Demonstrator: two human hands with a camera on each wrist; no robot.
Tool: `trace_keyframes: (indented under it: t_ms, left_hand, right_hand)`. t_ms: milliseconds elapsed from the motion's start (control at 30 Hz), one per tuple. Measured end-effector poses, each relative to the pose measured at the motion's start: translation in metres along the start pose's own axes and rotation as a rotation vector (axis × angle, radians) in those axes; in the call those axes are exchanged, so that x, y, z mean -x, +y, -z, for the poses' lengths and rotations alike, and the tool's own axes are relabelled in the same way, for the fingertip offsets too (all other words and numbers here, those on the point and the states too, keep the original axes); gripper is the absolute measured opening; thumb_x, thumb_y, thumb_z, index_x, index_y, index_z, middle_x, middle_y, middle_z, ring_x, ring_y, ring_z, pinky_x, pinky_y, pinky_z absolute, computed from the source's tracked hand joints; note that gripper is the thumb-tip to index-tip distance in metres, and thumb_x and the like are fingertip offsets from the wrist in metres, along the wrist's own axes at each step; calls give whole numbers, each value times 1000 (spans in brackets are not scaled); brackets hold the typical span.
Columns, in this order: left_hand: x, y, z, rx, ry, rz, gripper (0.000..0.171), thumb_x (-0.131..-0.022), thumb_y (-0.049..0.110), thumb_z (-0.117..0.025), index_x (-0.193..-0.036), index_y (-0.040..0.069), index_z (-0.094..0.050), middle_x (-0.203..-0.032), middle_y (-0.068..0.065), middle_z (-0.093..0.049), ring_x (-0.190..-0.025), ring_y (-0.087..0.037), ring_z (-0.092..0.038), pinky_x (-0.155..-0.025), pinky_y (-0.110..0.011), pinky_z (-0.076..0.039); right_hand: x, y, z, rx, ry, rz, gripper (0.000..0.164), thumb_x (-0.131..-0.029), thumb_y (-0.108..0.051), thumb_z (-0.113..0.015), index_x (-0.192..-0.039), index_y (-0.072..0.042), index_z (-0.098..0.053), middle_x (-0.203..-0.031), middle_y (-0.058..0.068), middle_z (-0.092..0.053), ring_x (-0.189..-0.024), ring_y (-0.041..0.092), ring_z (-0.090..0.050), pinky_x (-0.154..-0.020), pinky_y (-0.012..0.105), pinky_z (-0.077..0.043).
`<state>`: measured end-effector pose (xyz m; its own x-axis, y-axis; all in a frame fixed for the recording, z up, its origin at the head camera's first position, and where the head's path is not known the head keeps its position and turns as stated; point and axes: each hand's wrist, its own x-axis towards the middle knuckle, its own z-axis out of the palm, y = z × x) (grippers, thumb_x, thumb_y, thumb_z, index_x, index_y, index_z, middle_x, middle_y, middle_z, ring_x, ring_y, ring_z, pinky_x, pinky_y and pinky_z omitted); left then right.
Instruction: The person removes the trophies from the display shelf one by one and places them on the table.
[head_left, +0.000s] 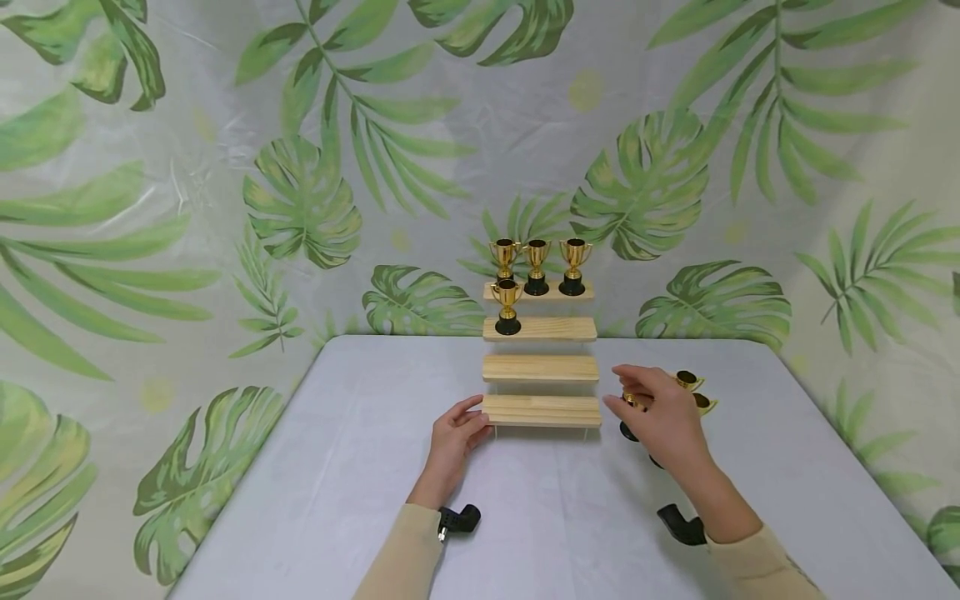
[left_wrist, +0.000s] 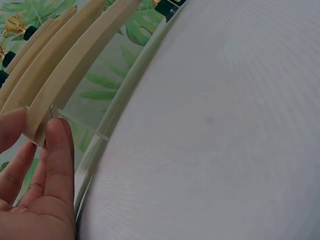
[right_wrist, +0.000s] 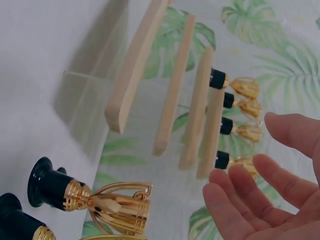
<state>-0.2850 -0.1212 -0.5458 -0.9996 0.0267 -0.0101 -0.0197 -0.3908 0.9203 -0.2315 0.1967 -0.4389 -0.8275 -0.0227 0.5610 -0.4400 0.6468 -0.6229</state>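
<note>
A stepped wooden display stand (head_left: 542, 367) with several tiers stands on the table. My left hand (head_left: 456, 437) pinches the left end of its lowest board (left_wrist: 75, 75) between thumb and fingers. Three small gold trophy cups on black bases, one of them a trophy (head_left: 575, 260), line the top tier. Another trophy (head_left: 507, 302) occupies the left end of the tier below. To the right of the stand, my right hand (head_left: 663, 417) hovers by several more trophies (right_wrist: 117, 202), partly hiding them in the head view. Its fingers are spread and loosely bent, holding nothing.
A white cloth covers the table (head_left: 360, 467). Behind it hangs a leaf-patterned curtain (head_left: 525, 125). Clear supports (left_wrist: 82, 124) hold up the boards. Black camera mounts sit on both wrists, such as the left mount (head_left: 461, 520).
</note>
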Motion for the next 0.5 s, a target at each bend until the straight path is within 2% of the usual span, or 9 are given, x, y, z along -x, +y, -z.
trace_keyframes:
  t_ms: [200,500]
  left_hand:
    - [0,-1,1,-2,-7,-14,45,-91,-1,-72,-134,-2,-60,-106,-13,-67,-93,-21,-70,-91,-38,-58]
    - [0,-1,1,-11,-3,-11,46,-90,1,-74,-134,-2,-60,-104,-12,-68,-93,-20,-70,-88,-35,-59]
  right_hand:
    - [-5,-6,-4,-12,-17,-4,43,-86,-17,-83,-125,-9,-68,-107,5,-66,-99,27,-66,-83,40,-59]
    - [-13,-14,-10,-33,-28,10,43,-87,-21,-82,-126,-11,-68,-110,4,-66,-100,24,-66,-85,40,-59]
